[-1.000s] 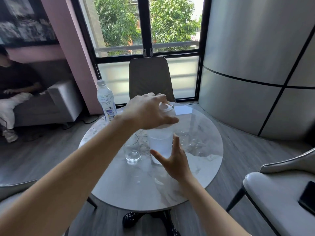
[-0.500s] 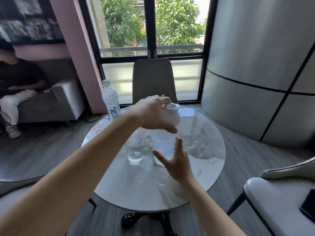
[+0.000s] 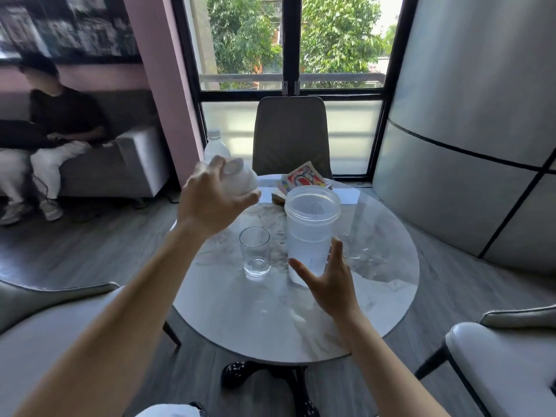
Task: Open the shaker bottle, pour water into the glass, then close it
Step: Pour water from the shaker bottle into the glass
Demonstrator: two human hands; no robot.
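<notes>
The shaker bottle (image 3: 310, 236) stands upright on the round marble table (image 3: 240, 320), right of centre, with its mouth uncovered. The right hand (image 3: 329, 284) is at its lower near side, palm toward the wall, thumb and fingers spread wide around the base; whether the skin actually touches the plastic cannot be told. The left hand (image 3: 212, 200) is lifted up and to the left of the bottle, well clear of its rim, fingers curled around the white lid (image 3: 240, 179), which it holds tilted above the table's far left edge. The lid is blurred, so its details are unclear.

The bottle is a translucent, frosted plastic cup with a wide thick collar at the top; a white ribbed insert shows inside the mouth, and the lower half looks pale with water. The drinking glass (image 3: 255, 251) stands just left of the bottle, apart from it, clear, upright and seemingly empty, below the left hand.

Counted: one shaker bottle, one lid, one glass, two hands. One plastic water bottle (image 3: 216, 147) with a white cap stands at the table's far left edge, partly hidden behind the left hand. One colourful book (image 3: 304, 179) lies at the far edge behind the shaker. One chair (image 3: 290, 133) faces the table from the far side, and one person (image 3: 57, 121) sits on the grey sofa at left
</notes>
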